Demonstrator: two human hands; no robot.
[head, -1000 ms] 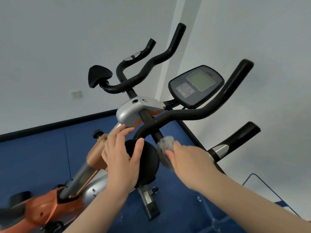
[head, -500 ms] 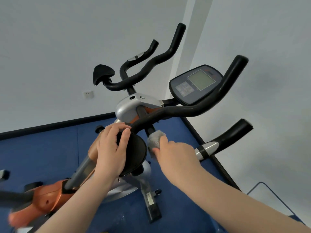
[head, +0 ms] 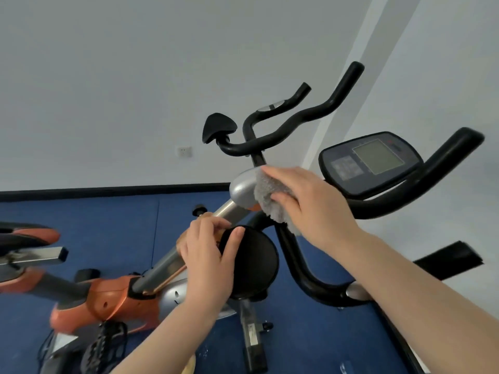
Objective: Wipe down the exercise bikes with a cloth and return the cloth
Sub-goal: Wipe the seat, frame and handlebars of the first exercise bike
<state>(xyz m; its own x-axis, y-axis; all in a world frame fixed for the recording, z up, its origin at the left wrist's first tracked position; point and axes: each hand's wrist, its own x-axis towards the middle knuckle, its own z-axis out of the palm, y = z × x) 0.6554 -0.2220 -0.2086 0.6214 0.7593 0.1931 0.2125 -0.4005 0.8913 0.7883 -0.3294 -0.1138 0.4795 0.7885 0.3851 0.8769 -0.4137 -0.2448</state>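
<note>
An orange and silver exercise bike (head: 113, 300) with black handlebars (head: 297, 122) fills the view. My right hand (head: 310, 203) holds a grey fluffy cloth (head: 270, 198) and presses it against the silver housing (head: 241, 188) below the handlebar stem. My left hand (head: 210, 260) grips the rim of a round black pad (head: 253, 263) on the near handlebar. The console (head: 370, 160) with its grey screen sits just right of my right hand.
Blue floor mats (head: 102, 225) cover the ground up to a black skirting along the white wall. The bike's saddle and seat post (head: 29, 247) reach in from the left edge. A black pedal (head: 105, 344) hangs low at bottom left. A wall socket (head: 184, 151) sits behind.
My right hand has lifted the cloth from beside the black pad up onto the silver housing. My left hand keeps its hold on the pad. The view has swung left.
</note>
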